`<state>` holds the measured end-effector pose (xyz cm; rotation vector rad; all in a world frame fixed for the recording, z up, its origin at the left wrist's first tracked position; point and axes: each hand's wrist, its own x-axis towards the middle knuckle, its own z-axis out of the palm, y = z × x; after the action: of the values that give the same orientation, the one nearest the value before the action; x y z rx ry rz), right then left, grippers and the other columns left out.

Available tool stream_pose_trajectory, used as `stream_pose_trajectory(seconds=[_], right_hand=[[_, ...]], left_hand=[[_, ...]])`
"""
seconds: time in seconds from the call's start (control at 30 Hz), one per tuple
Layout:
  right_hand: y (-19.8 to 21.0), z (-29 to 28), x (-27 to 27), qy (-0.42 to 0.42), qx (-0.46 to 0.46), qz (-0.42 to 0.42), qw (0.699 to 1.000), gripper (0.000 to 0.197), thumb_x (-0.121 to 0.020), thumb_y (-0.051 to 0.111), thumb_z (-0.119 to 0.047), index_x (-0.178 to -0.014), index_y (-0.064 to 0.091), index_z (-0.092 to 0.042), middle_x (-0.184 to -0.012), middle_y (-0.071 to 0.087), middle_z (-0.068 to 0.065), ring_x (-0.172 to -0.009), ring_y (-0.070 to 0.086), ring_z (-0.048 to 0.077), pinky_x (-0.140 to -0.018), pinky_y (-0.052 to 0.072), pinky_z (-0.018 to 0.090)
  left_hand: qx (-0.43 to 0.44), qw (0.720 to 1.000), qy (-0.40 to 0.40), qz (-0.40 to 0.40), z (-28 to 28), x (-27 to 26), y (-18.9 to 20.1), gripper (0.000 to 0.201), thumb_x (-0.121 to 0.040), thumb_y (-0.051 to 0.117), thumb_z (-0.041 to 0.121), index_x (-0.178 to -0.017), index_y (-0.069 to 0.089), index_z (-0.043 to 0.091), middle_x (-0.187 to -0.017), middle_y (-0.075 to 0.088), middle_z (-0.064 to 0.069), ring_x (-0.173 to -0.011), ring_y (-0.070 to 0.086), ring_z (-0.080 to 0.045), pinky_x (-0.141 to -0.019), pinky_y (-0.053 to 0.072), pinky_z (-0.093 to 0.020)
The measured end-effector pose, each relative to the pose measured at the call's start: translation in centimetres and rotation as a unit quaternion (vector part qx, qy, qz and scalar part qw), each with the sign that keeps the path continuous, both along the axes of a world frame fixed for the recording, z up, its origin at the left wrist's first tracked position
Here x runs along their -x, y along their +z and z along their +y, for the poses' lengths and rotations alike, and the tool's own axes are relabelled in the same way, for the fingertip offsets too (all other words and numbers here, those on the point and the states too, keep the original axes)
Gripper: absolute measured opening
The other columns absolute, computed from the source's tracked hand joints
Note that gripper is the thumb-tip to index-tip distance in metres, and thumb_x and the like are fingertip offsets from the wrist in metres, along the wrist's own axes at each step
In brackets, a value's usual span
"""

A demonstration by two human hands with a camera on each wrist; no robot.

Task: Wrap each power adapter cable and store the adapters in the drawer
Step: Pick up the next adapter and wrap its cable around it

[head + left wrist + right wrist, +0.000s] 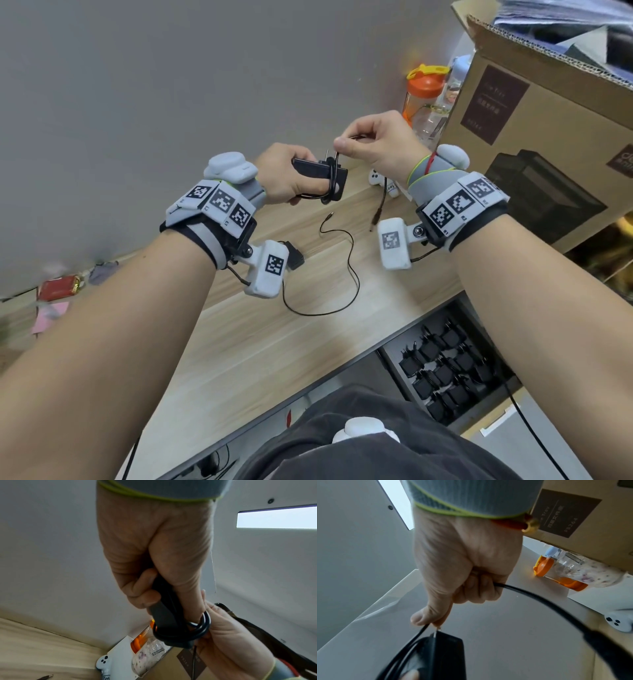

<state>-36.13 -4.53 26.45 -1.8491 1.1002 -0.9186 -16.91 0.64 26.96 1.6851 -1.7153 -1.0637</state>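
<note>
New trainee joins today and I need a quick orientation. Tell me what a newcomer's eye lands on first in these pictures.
First, the two hands raised over the wooden desk: the left hand grips a black power adapter while the right hand pinches its cable, already looped around the body. Next, the open drawer at lower right, packed with black adapters. Then the orange-lidded bottle by the cardboard box.

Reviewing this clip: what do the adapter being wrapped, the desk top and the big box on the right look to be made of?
Adapter: matte black plastic by its dull, even sheen, with thin metal prongs on top. Desk top: light wood-grain surface with plank lines, likely laminate rather than solid wood. Box: brown corrugated cardboard; the fluted edge shows along its open flap.
</note>
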Motion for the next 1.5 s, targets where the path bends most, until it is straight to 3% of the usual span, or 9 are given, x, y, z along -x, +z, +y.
stream_pose_trajectory(seconds=[0.23, 0.43, 0.53, 0.7, 0.83, 1.07, 1.2, 1.37, 1.5], right_hand=[[-1.1, -0.1, 0.5, 0.001, 0.008, -0.047, 0.999, 0.022, -0.088, 0.072, -0.018, -0.087, 0.071, 0.003, -0.069, 0.059, 0.0, -0.062, 0.046, 0.001, -0.064, 0.041, 0.014], [-1.7, -0.1, 0.0, 0.004, -0.041, -0.036, 0.998, 0.028, -0.096, 0.061, -0.029, -0.07, 0.068, -0.024, -0.05, 0.043, -0.008, -0.045, 0.033, 0.008, -0.045, 0.03, 0.024], [-2.2, 0.2, -0.3, 0.012, -0.068, -0.032, 0.997, 0.028, -0.099, 0.055, -0.028, -0.074, 0.068, -0.023, -0.058, 0.04, 0.006, -0.048, 0.03, 0.015, -0.042, 0.025, 0.024], [-3.2, 0.7, -1.2, 0.046, -0.124, -0.04, 0.99, 0.027, -0.095, 0.054, -0.029, -0.077, 0.073, -0.028, -0.051, 0.031, -0.011, -0.046, 0.022, 0.012, -0.047, 0.017, 0.027], [-3.1, 1.2, -1.7, 0.069, -0.114, 0.012, 0.991, 0.022, -0.1, 0.051, -0.024, -0.1, 0.072, -0.019, -0.049, 0.031, -0.013, -0.046, 0.025, 0.012, -0.046, 0.022, 0.024], [-1.8, 1.4, -1.5, 0.05, -0.075, 0.116, 0.989, 0.021, -0.096, 0.06, -0.027, -0.096, 0.075, -0.012, -0.054, 0.057, -0.009, -0.044, 0.046, 0.005, -0.045, 0.039, 0.019], [-1.6, 1.4, -1.3, 0.018, -0.062, 0.024, 0.998, 0.013, -0.091, 0.068, -0.021, -0.082, 0.072, -0.012, -0.057, 0.065, -0.004, -0.046, 0.054, 0.008, -0.046, 0.043, 0.02], [-1.3, 1.3, -1.2, 0.055, -0.128, -0.164, 0.977, 0.006, -0.091, 0.063, 0.001, -0.091, 0.066, -0.003, -0.07, 0.067, 0.01, -0.057, 0.063, 0.017, -0.059, 0.054, 0.023], [-1.9, 1.4, -1.3, 0.037, -0.12, -0.155, 0.98, 0.014, -0.096, 0.058, -0.003, -0.091, 0.069, -0.011, -0.074, 0.067, 0.0, -0.063, 0.059, 0.009, -0.063, 0.052, 0.02]], left_hand=[[-0.012, 0.999, -0.034, -0.015, 0.0, 0.1, 0.7, 0.031, -0.07, 0.086, 0.027, -0.085, 0.065, 0.01, -0.059, 0.058, 0.0, -0.046, 0.046, -0.016, -0.046, 0.038, -0.022], [-0.009, 0.999, -0.036, 0.04, 0.2, 0.6, 0.8, 0.026, -0.073, 0.085, 0.021, -0.084, 0.063, 0.011, -0.064, 0.056, -0.004, -0.052, 0.047, -0.019, -0.049, 0.039, -0.024], [0.003, 0.994, -0.014, 0.111, 0.3, 1.3, 0.9, 0.025, -0.073, 0.085, 0.02, -0.076, 0.06, 0.017, -0.066, 0.054, -0.006, -0.057, 0.047, -0.02, -0.049, 0.039, -0.025], [0.034, 0.971, 0.104, 0.212, -0.5, 1.4, 1.3, 0.025, -0.074, 0.085, 0.024, -0.08, 0.062, 0.016, -0.066, 0.06, -0.003, -0.052, 0.05, -0.018, -0.049, 0.041, -0.026], [0.053, 0.965, 0.178, 0.182, -1.2, 0.7, 1.0, 0.029, -0.073, 0.083, 0.03, -0.082, 0.062, 0.013, -0.068, 0.058, -0.004, -0.044, 0.046, -0.015, -0.046, 0.04, -0.024], [0.043, 0.976, 0.191, 0.09, -1.5, 0.0, 0.1, 0.034, -0.067, 0.085, 0.036, -0.082, 0.062, 0.016, -0.067, 0.063, -0.001, -0.042, 0.054, -0.014, -0.049, 0.045, -0.026], [0.034, 0.987, 0.151, 0.044, -1.1, -0.3, -0.1, 0.035, -0.068, 0.085, 0.034, -0.076, 0.059, 0.011, -0.074, 0.069, -0.011, -0.053, 0.068, -0.017, -0.049, 0.046, -0.029], [-0.003, 0.991, 0.118, 0.059, -0.3, 0.4, -0.7, 0.043, -0.07, 0.083, 0.029, -0.105, 0.063, 0.015, -0.083, 0.072, -0.003, -0.052, 0.068, -0.016, -0.044, 0.045, -0.023], [-0.016, 0.994, 0.073, 0.076, -0.1, 0.7, -0.4, 0.026, -0.077, 0.078, 0.023, -0.103, 0.072, 0.02, -0.084, 0.073, -0.009, -0.055, 0.066, -0.016, -0.051, 0.054, -0.026]])
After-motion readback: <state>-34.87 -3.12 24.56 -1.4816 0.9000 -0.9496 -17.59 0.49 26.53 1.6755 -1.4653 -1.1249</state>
